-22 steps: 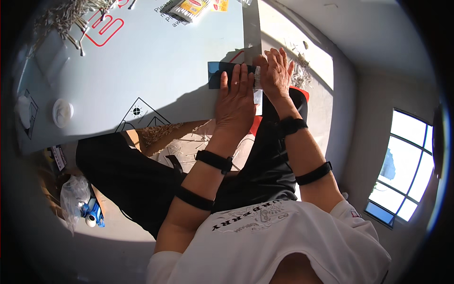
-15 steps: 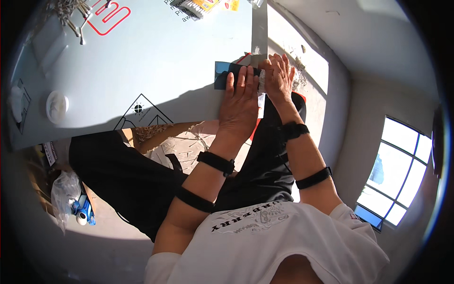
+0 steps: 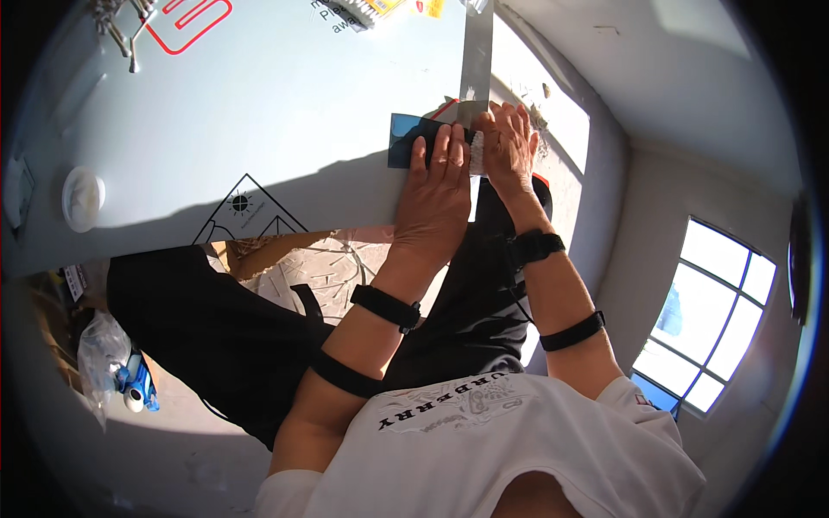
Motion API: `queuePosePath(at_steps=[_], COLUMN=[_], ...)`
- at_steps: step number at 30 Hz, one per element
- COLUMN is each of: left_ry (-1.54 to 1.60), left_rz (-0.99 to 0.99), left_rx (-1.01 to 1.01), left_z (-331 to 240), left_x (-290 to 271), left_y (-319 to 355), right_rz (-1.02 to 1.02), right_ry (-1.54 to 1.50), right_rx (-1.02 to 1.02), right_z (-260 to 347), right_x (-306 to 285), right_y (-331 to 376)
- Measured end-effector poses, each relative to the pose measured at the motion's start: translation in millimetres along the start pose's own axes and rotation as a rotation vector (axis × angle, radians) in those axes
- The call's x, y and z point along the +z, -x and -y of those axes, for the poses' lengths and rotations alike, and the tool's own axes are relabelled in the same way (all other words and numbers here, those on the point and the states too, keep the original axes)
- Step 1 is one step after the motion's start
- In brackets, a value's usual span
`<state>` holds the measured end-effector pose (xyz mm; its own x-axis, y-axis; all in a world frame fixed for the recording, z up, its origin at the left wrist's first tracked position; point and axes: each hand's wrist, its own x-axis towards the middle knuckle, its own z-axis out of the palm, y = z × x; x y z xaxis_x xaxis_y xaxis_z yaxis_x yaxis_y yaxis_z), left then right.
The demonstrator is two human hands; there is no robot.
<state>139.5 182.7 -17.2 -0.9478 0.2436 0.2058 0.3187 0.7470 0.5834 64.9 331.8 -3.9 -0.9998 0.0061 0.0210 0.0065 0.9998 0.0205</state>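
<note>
The pale table (image 3: pixel 285 95) is washed by strong sunlight, and its near edge is darkened by shadow. To the right of the table, a sun-whitened strip of floor (image 3: pixel 566 125) is bordered by a grey wall (image 3: pixel 609 198). Farther right of the table, a bright window (image 3: pixel 704 315) is divided by dark bars. Nearer than the table, the floor is partly shaded.

Pale tabletop (image 3: pixel 294 104): black triangular sign (image 3: pixel 240 205) enclosing a sun symbol, red rounded line emblem (image 3: pixel 192 24), and black lettering (image 3: pixel 337 17) near a yellow packet (image 3: pixel 382 8) (partly cut off at the view's upper edge). White shirt (image 3: pixel 509 453): dark capital letters (image 3: pixel 404 417) across the chest, grey print (image 3: pixel 462 414) beside them
</note>
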Motion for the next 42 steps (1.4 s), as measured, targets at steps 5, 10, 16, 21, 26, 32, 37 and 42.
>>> queuePosePath(at_steps=[5,10,16,21,26,32,37,42], left_ry=[1.067,1.685,1.371,1.080,1.163,1.229,1.174,1.072], left_rz=[-0.440,-0.459,-0.310,-0.044,-0.038,0.030,-0.084,0.359], left_rx=[-0.194,-0.383,-0.590,-0.463,-0.403,-0.392,-0.327,-0.394], left_z=[-3,-7,-29,-34,-36,-37,-36,-26], left_x=[-1,3,0,10,16,17,17,-8], left_y=[-6,-4,3,9,3,3,1,-10], right_rz=[-0.225,-0.229,0.048,0.124,0.130,0.150,0.172,0.190], right_ry=[-0.462,-1.207,-1.246,-1.368,-1.458,-1.498,-1.502,-1.453], right_rx=[0.180,0.679,0.860,0.887,0.903,0.927,0.952,0.961], right_z=[-25,-19,-9,-8,-15,-15,-14,-9], right_x=[-4,-9,-24,-23,-13,-8,-12,-20], right_y=[7,38,45,42,43,41,38,35])
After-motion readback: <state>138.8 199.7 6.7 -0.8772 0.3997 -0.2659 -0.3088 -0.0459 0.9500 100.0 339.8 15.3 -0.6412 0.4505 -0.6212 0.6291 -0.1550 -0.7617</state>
